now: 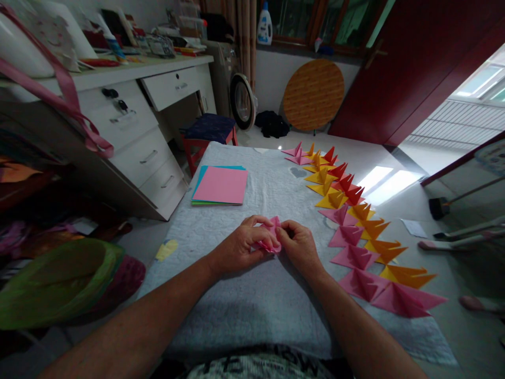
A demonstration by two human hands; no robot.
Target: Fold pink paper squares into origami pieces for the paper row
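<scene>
Between my hands, above the middle of the cloth-covered table (252,310), is a piece of folded pink paper (275,225). My left hand (244,245) curls around its left side, with the fingers over it. On the right edge of the paper, my right hand (298,243) pinches with thumb and index finger. Fingers hide part of the paper, so its exact shape cannot be made out. Beyond my left hand lies a stack of square paper sheets (222,185), pink on top with blue and green edges showing. Folded paper cranes (355,256) in pink, yellow, orange and red stand in rows to the right.
A white desk with drawers (130,137) stands at the left, near a stool (211,128). A bin with a green liner (67,279) is at the lower left. Behind the table are an open washing machine door (242,101) and a round wooden tabletop (314,95).
</scene>
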